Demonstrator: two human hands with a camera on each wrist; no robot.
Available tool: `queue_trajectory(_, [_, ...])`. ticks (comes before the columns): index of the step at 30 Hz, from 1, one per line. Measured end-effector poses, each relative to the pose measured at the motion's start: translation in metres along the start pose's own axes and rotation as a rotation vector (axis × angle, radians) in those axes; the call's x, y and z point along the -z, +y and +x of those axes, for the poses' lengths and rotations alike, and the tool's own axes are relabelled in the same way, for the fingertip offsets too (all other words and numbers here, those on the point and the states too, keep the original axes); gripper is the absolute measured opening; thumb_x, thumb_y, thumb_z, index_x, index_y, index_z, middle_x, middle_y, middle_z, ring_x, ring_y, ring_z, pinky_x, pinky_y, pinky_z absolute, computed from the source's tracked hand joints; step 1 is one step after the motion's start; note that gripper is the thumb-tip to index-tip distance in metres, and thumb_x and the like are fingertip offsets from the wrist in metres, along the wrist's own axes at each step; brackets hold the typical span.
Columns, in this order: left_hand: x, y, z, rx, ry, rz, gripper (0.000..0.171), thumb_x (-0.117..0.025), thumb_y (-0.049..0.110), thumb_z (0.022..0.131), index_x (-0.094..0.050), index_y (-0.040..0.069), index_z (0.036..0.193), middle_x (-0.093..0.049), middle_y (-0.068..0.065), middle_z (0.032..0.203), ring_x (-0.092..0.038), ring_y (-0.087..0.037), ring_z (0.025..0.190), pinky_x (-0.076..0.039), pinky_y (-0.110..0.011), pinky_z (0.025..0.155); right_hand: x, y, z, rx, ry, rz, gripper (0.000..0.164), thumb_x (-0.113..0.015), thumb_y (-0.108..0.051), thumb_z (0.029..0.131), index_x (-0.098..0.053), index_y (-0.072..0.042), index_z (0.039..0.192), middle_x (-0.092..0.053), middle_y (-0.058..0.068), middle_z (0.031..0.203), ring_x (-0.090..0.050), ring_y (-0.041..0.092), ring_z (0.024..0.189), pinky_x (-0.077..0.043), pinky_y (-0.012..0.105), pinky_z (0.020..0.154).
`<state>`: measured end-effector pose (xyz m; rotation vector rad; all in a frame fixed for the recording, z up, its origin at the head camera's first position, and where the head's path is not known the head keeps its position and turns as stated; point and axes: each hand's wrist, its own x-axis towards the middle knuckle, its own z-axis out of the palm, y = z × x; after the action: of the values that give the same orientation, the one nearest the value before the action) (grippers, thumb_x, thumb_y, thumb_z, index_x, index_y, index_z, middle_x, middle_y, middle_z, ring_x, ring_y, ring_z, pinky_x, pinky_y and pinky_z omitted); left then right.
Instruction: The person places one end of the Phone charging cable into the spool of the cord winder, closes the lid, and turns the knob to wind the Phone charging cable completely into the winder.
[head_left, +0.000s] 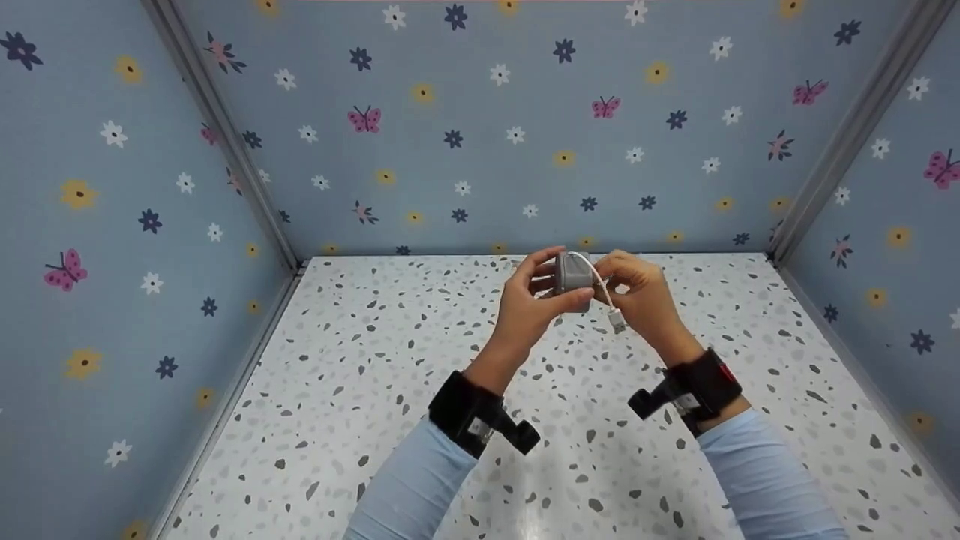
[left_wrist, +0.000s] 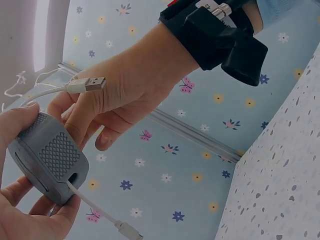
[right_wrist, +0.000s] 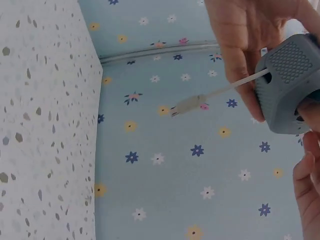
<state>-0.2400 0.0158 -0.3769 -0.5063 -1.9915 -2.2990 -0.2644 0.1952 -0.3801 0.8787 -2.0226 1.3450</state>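
Note:
A grey plastic case [head_left: 574,274] with rounded corners and diamond-textured sides is held up above the table. My left hand [head_left: 531,289] grips it between thumb and fingers. A white charging cable comes out of a slot in the case and hangs down to a small plug [left_wrist: 129,231]; its other end, a USB plug [head_left: 616,321], dangles between my hands. On the case's right side is my right hand [head_left: 643,294], its fingers curled. In the right wrist view its thumb [right_wrist: 311,114] reaches into the case's open side; what lies inside is hidden.
The white speckled table [head_left: 360,360] lies under both hands. Blue flowered panels stand at the back [head_left: 480,165] and on both sides, with grey metal strips [head_left: 225,135] at the corners. Each wrist wears a black camera strap [head_left: 705,382].

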Motion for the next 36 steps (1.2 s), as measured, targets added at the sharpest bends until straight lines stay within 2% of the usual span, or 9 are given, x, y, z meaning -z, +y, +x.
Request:
queue_trajectory(7, [0.000,-0.002,0.001,0.005,-0.006,0.003,0.060,-0.079,0.013,0.080,-0.054,0.016,0.135,-0.055,-0.014,0.125,-0.059,-0.025,0.111,-0.057,-0.033,0.082,-0.004,0.010,-0.001,0.430,0.080,-0.165,0.021,-0.067,0.019,0.072,-0.067,-0.002,0.073,-0.061,0.009,0.081,-0.051,0.018,0.077,-0.040,0.020,0.070])
queue_trajectory(9, [0.000,-0.001,0.000,0.002,-0.005,0.003,0.060,-0.079,0.014,0.080,-0.054,0.017,0.135,-0.055,-0.014,0.125,-0.059,-0.025,0.111,-0.057,-0.033,0.082,-0.005,0.011,-0.001,0.495,0.108,-0.178,0.020,-0.066,0.018,0.074,-0.067,-0.002,0.073,-0.061,0.009,0.080,-0.051,0.021,0.077,-0.040,0.023,0.071])
queue_trajectory(12, [0.001,-0.001,0.000,0.002,-0.012,-0.003,0.060,-0.079,0.014,0.080,-0.054,0.017,0.135,-0.055,-0.013,0.126,-0.059,-0.025,0.112,-0.057,-0.033,0.084,-0.006,0.013,-0.001,0.518,0.135,-0.173,0.019,-0.066,0.017,0.076,-0.066,-0.001,0.071,-0.063,0.009,0.079,-0.052,0.023,0.076,-0.040,0.024,0.071])
queue_trajectory(14, [0.002,-0.002,-0.001,0.007,-0.017,-0.011,0.060,-0.078,0.014,0.081,-0.053,0.017,0.136,-0.054,-0.013,0.126,-0.058,-0.025,0.113,-0.056,-0.034,0.085,-0.005,0.014,-0.001,0.466,0.118,-0.143,0.019,-0.068,0.017,0.075,-0.067,-0.001,0.071,-0.064,0.010,0.080,-0.053,0.021,0.077,-0.041,0.021,0.071])
queue_trajectory(16, [0.003,-0.002,-0.001,0.011,-0.018,-0.015,0.060,-0.077,0.015,0.082,-0.053,0.017,0.136,-0.054,-0.013,0.126,-0.058,-0.025,0.114,-0.056,-0.034,0.086,-0.003,0.013,-0.002,0.344,0.061,-0.065,0.019,-0.067,0.018,0.077,-0.067,0.000,0.071,-0.064,0.012,0.084,-0.056,0.018,0.081,-0.044,0.017,0.073])
queue_trajectory(22, [0.004,-0.004,-0.001,0.013,0.006,-0.019,0.061,-0.079,0.015,0.080,-0.053,0.015,0.136,-0.056,-0.013,0.125,-0.058,-0.025,0.114,-0.054,-0.034,0.089,0.004,0.004,0.001,-0.312,-0.122,0.310,0.005,-0.058,0.004,0.093,-0.063,0.002,0.094,-0.063,0.003,0.088,-0.059,0.009,0.076,-0.051,0.018,0.063])
queue_trajectory(25, [0.004,-0.005,0.000,0.014,0.015,-0.017,0.062,-0.079,0.015,0.079,-0.053,0.014,0.135,-0.056,-0.013,0.124,-0.059,-0.024,0.113,-0.054,-0.034,0.089,0.006,-0.002,0.003,-0.526,-0.201,0.383,0.009,-0.055,-0.011,0.099,-0.060,-0.004,0.102,-0.062,-0.001,0.083,-0.058,0.009,0.071,-0.050,0.021,0.059])
queue_trajectory(29, [0.004,-0.004,0.000,0.016,0.016,-0.027,0.062,-0.080,0.015,0.079,-0.053,0.014,0.135,-0.056,-0.014,0.124,-0.059,-0.025,0.112,-0.055,-0.034,0.087,0.008,-0.007,0.005,-0.618,-0.257,0.439,0.013,-0.051,-0.016,0.101,-0.062,-0.010,0.099,-0.060,-0.003,0.077,-0.057,0.008,0.070,-0.050,0.021,0.060])
queue_trajectory(36, [0.004,-0.004,0.001,0.027,0.013,-0.040,0.062,-0.079,0.014,0.080,-0.052,0.013,0.136,-0.056,-0.014,0.124,-0.058,-0.026,0.113,-0.056,-0.034,0.085,0.009,-0.008,0.005,-0.648,-0.273,0.550,0.014,-0.050,-0.012,0.101,-0.063,-0.010,0.096,-0.061,-0.004,0.076,-0.057,0.007,0.070,-0.048,0.017,0.059])
